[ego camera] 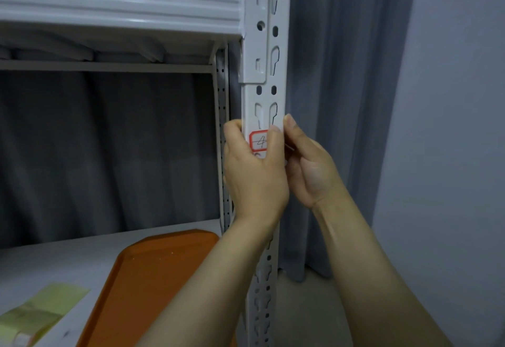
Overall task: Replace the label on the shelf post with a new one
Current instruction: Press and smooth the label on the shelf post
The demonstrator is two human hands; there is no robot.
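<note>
In the middle of the frame a white label (259, 141) with a red border sits on the front of the grey shelf post (263, 95), just below a pair of keyhole slots. A handwritten "4" shows on it, but its right part is covered by the thumb of the left hand (254, 174) and its lower edge is hidden behind that hand too. The left hand's grip is closed round the post, fingers curled over its left edge and the thumb pressed on the label. The right hand (310, 167) is against the post's right edge, with one fingertip touching it above the label. Its other fingers are hidden behind the post and the left hand, so I cannot tell whether its grip holds anything. A thin reddish sliver shows beside it, too small to make out. At lower left, an orange tray (164, 278) and a yellow-green packet (41, 311) lie on the lower shelf (54, 259), both cut off by the frame edge.
</note>
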